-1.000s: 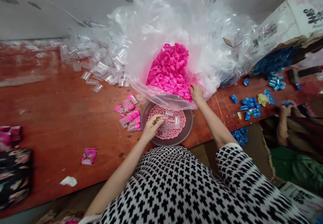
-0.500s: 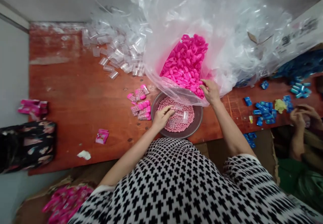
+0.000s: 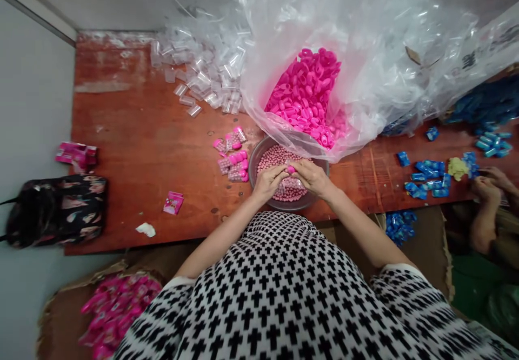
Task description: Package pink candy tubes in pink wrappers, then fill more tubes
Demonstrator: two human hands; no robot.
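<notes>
Both hands meet over a grey bowl (image 3: 254, 168) of pink beads (image 3: 273, 156). My left hand (image 3: 268, 181) is closed on a small clear container, mostly hidden by the fingers. My right hand (image 3: 313, 177) pinches a pink cap (image 3: 291, 170) against the container's end; whether it is seated I cannot tell. Clear containers (image 3: 292, 184) lie on the beads below the hands. Left of the bowl, several filled containers with pink caps (image 3: 237, 166) lie in a small group. Behind the bowl, a clear plastic bag (image 3: 253, 100) lies open, full of loose pink caps (image 3: 304, 95).
Empty clear containers (image 3: 211, 73) are heaped at the back left. Pink packets (image 3: 121, 300) fill a carton below the table (image 3: 133, 133). A floral bag (image 3: 77, 208) is at far left. Blue packets (image 3: 432, 176) lie right, near another person's hands (image 3: 488, 187).
My right hand has come from the bag of caps to my left hand, bringing a pink cap. The view has shifted slightly.
</notes>
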